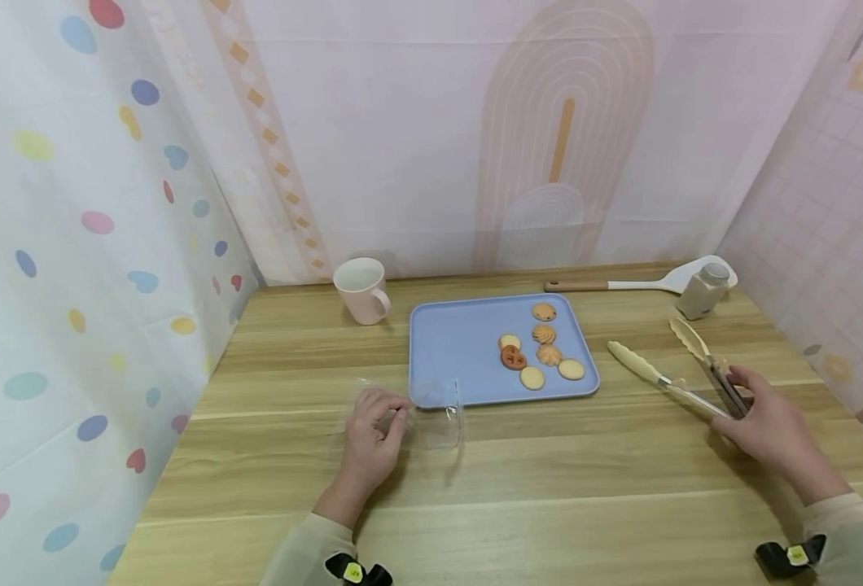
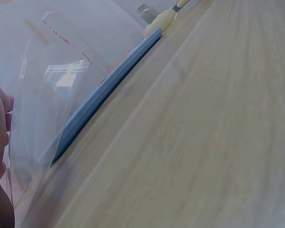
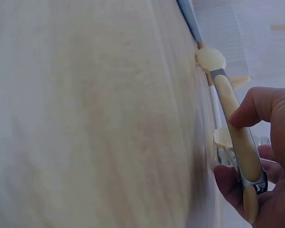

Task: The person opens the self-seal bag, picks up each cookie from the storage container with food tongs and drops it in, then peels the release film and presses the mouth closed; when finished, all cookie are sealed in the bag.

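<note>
- Two black wrist straps (image 1: pixel 772 561) are worn over pale sleeves (image 1: pixel 849 537), nearest the head camera.
- Left hand (image 1: pixel 374 431): thumb and forefinger brought close, one clear bag (image 1: pixel 442 431) pinched; other fingers bent, exact spread cannot be told.
- Bag is held above the table (image 1: pixel 519 496), before the tray's near left corner; contact with the tray cannot be told.
- Right hand (image 1: pixel 768 427): thumb laid on one arm of the tongs (image 3: pixel 245 145), fingers curled round the other; tips stand wide apart, nothing gripped between them.
- One blue tray (image 1: pixel 453 350); seven biscuits (image 1: pixel 549 355) counted, right half: three plain, two ridged, one speckled, one pretzel-shaped, overlapping a plain one.
- One pink mug (image 1: pixel 361 293), behind left.
- One spatula (image 1: pixel 637 286) and one jar (image 1: pixel 704 293), behind right.
</note>
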Action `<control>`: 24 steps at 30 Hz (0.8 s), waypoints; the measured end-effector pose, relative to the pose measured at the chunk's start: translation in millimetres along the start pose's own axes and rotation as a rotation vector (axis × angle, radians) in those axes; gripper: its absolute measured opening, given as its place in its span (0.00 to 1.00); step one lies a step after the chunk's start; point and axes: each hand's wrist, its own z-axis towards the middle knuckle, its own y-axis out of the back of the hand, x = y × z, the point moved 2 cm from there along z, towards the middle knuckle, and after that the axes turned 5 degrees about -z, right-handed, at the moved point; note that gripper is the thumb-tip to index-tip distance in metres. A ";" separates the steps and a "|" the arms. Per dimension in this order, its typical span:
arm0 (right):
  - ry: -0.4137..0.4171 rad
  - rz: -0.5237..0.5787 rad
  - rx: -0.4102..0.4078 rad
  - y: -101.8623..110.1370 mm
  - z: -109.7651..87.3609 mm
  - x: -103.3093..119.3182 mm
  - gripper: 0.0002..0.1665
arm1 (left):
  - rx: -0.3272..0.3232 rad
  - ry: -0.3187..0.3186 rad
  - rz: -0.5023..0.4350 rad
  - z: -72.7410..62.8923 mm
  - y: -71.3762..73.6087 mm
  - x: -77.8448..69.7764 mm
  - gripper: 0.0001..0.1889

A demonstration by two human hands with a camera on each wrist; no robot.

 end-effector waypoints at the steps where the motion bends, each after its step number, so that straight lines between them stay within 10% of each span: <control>1: -0.009 -0.014 0.000 -0.3 0.1 -0.2 0.49 | -0.001 -0.003 0.001 -0.1 -0.2 0.0 0.06; 24: 0.031 -0.045 -0.066 9.9 2.0 29.0 0.51 | 0.006 -0.010 0.006 -0.5 0.0 0.3 0.06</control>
